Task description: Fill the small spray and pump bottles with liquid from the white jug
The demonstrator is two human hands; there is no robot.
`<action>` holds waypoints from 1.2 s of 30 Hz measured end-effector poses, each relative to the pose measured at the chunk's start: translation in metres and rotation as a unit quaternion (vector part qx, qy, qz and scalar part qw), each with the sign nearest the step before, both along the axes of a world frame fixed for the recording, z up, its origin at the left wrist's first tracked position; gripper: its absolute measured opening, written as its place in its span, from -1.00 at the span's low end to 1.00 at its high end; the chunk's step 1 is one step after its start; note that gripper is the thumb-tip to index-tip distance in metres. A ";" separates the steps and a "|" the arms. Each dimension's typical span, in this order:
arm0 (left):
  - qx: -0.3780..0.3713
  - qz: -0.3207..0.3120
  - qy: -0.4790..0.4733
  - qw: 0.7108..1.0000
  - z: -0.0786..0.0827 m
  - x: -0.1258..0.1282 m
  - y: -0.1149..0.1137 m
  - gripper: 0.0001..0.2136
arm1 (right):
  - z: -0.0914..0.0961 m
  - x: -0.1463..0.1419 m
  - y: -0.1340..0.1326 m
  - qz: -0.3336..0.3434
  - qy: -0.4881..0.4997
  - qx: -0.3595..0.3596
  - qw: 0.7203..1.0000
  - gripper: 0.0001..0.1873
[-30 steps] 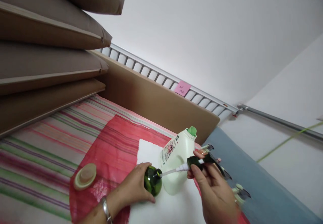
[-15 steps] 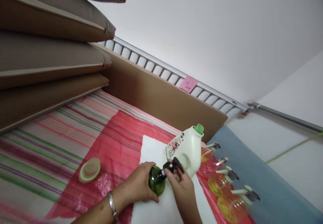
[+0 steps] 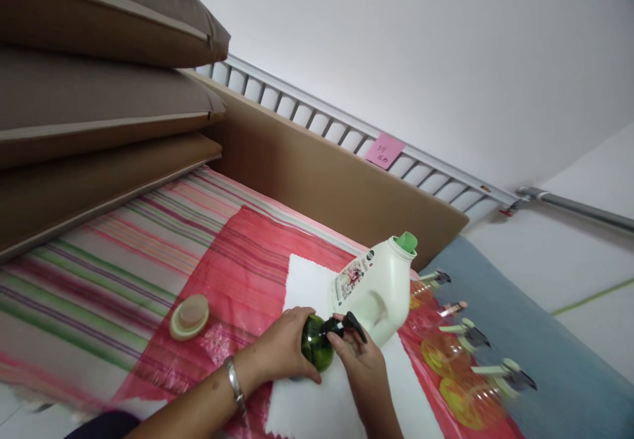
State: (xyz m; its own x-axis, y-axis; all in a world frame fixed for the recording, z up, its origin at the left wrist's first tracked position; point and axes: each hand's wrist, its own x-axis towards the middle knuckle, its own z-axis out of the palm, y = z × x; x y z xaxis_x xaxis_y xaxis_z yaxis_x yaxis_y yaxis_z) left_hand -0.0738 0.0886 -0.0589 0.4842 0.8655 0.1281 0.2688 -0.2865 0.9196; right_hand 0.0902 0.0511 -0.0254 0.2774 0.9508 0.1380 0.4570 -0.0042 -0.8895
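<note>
My left hand (image 3: 282, 348) is wrapped around a round, dark green pump bottle (image 3: 317, 345) over the white cloth. The fingers of my right hand (image 3: 365, 365) pinch the black pump top (image 3: 338, 325) at the bottle's neck. The bottle leans to the right, its pump pointing toward my right hand. Just behind stands a large cream-white jug (image 3: 386, 294) with a green spout and a printed label. A round pale-green cap (image 3: 189, 317) lies left of my hands on the red sheet. The right hand's fingers partly hide the bottle's neck.
Several clear and yellow pump bottles (image 3: 463, 393) line the right side. Beneath lie a white cloth (image 3: 312, 274), a red plastic sheet (image 3: 238, 261) and a striped cover (image 3: 99, 254). Stacked cushions (image 3: 109, 89) rise at the left; a brown board (image 3: 317, 181) stands behind.
The black pump top sits closer to the green bottle, and the pale part between them no longer shows. The view has shifted, so everything appears further right and slightly higher.
</note>
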 end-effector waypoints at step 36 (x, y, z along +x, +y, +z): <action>0.029 -0.030 0.023 0.999 0.006 -0.006 0.002 -0.26 | 0.000 0.016 0.007 0.088 -0.108 -0.048 0.989 -0.51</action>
State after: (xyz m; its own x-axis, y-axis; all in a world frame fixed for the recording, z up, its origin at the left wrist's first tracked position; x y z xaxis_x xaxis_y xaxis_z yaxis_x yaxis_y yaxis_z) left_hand -0.0799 0.0902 -0.0534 0.5418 0.8265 0.1528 0.2913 -0.3552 0.8883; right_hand 0.1067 0.0581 -0.0249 0.0810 0.9933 0.0819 0.6379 0.0115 -0.7700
